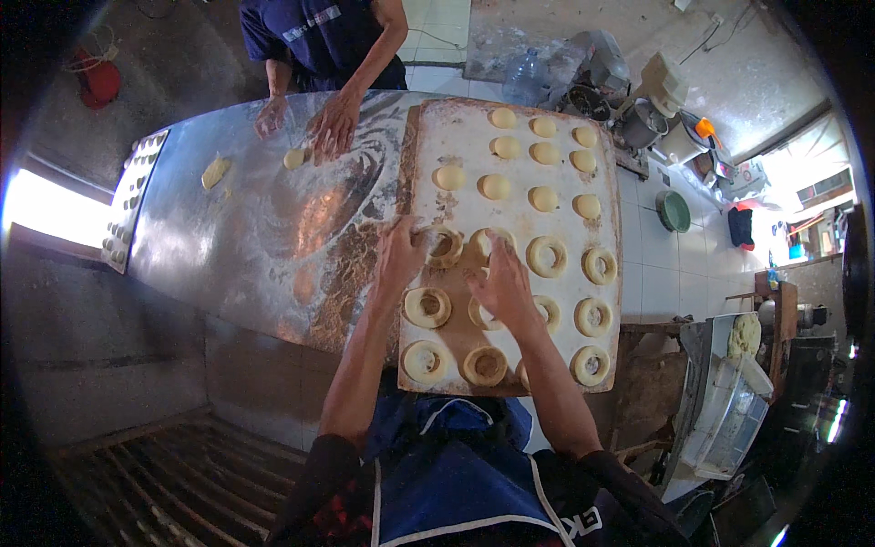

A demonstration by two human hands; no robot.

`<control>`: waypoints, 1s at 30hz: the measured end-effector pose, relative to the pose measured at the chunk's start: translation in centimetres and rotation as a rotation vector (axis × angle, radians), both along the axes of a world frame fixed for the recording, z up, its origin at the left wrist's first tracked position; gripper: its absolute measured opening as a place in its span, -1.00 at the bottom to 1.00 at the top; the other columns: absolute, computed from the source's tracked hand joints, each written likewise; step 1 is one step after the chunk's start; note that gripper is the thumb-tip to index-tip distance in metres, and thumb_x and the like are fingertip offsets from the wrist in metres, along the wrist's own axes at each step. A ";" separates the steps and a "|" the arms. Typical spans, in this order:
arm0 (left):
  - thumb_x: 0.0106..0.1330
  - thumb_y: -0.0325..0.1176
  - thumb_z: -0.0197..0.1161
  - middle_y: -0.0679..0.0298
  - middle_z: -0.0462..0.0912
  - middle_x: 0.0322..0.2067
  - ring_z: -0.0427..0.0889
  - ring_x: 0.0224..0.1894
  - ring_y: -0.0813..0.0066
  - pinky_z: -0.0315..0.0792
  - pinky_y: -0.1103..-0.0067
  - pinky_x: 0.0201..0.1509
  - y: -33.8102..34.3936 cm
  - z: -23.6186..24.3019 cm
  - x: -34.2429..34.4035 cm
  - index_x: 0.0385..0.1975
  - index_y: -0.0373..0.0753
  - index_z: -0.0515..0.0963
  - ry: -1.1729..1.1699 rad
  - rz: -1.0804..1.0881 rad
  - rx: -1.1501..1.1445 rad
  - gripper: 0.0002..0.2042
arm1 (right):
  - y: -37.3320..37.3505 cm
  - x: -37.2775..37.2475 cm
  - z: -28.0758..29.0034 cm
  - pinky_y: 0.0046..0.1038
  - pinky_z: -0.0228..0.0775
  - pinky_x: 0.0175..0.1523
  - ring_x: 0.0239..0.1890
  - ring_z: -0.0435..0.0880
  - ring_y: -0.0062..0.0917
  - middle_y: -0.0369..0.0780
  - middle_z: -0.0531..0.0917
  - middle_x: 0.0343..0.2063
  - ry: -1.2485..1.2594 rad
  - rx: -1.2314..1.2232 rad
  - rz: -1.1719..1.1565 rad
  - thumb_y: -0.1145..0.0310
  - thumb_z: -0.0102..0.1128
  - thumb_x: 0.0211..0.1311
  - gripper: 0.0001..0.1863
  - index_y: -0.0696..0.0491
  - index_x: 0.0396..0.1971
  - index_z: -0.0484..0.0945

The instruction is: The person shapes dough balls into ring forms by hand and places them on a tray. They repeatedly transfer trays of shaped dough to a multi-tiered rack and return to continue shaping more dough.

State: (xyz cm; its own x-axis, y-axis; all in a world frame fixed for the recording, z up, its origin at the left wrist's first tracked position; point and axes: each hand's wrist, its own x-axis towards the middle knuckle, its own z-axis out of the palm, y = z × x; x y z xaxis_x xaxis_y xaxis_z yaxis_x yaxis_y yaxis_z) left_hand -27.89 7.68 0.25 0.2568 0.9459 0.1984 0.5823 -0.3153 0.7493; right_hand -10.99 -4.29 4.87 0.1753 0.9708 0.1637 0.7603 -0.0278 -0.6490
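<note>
My left hand (399, 263) is at the left rim of a dough ring (445, 248), its fingers bent against the edge as if gripping it. My right hand (503, 284) reaches over the neighbouring dough ring (480, 244), fingers apart, the index finger on the dough and the thumb lower to the left. My hand partly covers that ring. Nearer to me lie several more dough rings (427, 307) with wide holes. Farther up the floured board (469, 205), several round dough balls (495, 187) sit in rows, without holes.
A metal table (210, 264) dusted with flour carries the board. Across it a person's hands (335, 126) work beside a dough ball (293, 159); a flat dough piece (215, 172) lies left. Another filled tray (137, 196) stands far left. A green basin (674, 211) is on the tiled floor.
</note>
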 end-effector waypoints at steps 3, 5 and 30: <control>0.18 -0.37 0.29 0.06 0.59 -0.35 0.57 -0.15 0.05 0.43 0.29 -0.06 -0.4 -0.4 0.1 -0.31 -0.29 0.60 0.019 -0.064 0.004 -0.84 | 2.6 2.6 -1.1 -0.04 0.33 0.15 0.03 0.47 0.11 0.22 0.45 -0.02 -0.097 0.009 -0.035 0.35 0.24 0.13 -0.34 0.34 0.16 0.21; 0.15 -0.36 0.32 0.07 0.60 -0.34 0.57 -0.15 0.06 0.44 0.32 -0.06 -0.4 -0.6 0.2 -0.32 -0.28 0.61 -0.086 -0.052 0.008 -0.83 | 6.0 4.2 -2.6 -0.06 0.33 0.15 0.03 0.46 0.10 0.23 0.45 -0.01 -0.256 0.108 -0.103 0.37 0.18 0.17 -0.39 0.35 0.15 0.23; -0.01 -0.46 0.42 0.04 0.65 -0.30 0.62 -0.14 0.03 0.50 0.32 -0.11 2.8 4.4 -8.2 -0.24 -0.30 0.63 -0.324 0.032 -0.063 -0.71 | 2.9 -8.5 1.5 -0.34 0.51 -0.20 -0.25 0.69 -0.39 -0.12 0.69 -0.29 0.405 -0.104 0.207 0.51 0.38 0.03 -0.69 0.15 -0.16 0.62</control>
